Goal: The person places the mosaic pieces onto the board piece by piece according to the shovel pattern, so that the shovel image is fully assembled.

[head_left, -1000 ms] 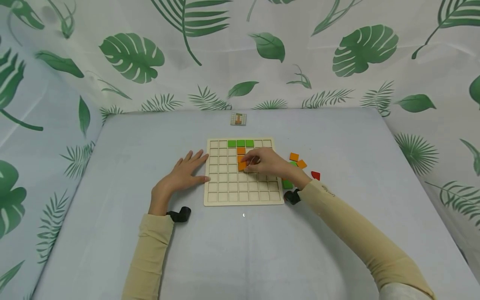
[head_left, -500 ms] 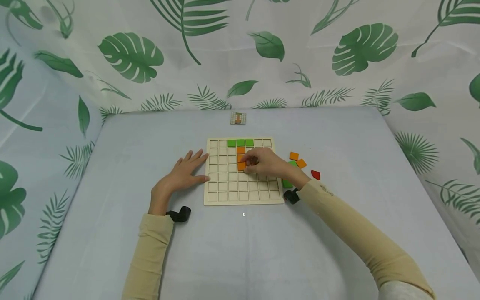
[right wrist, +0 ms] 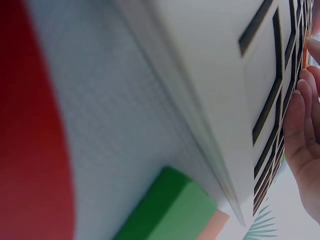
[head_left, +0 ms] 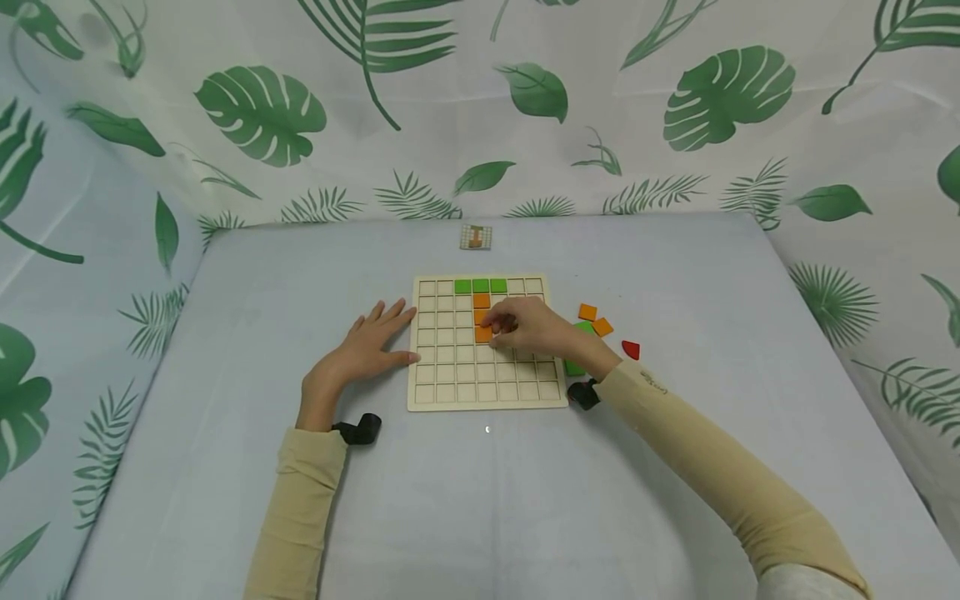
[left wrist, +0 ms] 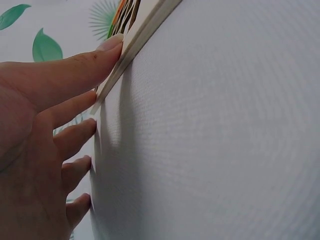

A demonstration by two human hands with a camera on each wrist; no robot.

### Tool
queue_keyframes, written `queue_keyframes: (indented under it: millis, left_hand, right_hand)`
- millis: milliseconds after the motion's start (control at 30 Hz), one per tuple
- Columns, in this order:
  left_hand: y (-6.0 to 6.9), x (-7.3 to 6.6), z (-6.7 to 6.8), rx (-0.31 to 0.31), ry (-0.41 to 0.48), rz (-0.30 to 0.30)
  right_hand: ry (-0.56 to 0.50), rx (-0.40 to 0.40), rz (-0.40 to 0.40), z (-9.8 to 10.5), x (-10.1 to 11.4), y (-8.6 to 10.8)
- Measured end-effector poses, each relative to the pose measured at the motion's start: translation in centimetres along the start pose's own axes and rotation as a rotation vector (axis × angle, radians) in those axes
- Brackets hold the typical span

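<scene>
A pale wooden grid board (head_left: 446,377) lies flat in front of me. Three green square tiles (head_left: 481,286) form a row in its top line, and orange tiles run down the column below the middle one. My right hand (head_left: 528,323) pinches the lowest orange tile (head_left: 483,334) between thumb and index finger, at its cell. In the right wrist view, the curled fingers (right wrist: 295,117) are over the board, partly cut off by the frame. My left hand (head_left: 362,343) has its fingers spread; its thumb (left wrist: 85,70) touches the board's left edge.
Right of the board lie loose orange tiles (head_left: 588,312), green pieces (head_left: 575,367) partly hidden by my right wrist, and a red piece (head_left: 631,350). A small pattern card (head_left: 476,237) lies beyond the board. Leaf-printed cloth (head_left: 540,150) hangs behind the table.
The right hand stays at the same orange tile with only a tiny shift of the fingers. My left hand keeps its place at the board's edge.
</scene>
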State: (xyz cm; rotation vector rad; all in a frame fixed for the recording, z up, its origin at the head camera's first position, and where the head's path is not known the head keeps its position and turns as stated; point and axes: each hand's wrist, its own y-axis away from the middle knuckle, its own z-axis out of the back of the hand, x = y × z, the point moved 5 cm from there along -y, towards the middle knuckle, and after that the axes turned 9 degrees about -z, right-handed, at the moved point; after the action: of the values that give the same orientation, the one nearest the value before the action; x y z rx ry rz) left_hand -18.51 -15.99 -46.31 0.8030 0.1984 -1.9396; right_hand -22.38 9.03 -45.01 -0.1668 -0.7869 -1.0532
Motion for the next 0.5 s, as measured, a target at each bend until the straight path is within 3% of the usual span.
queue_keyframes:
  millis: [500]
  left_hand:
    - [-0.1, 0.2, -0.2, 0.002, -0.009, -0.006]
  right_hand:
    - [-0.056, -0.035, -0.033, 1.3, -0.5, 1.3]
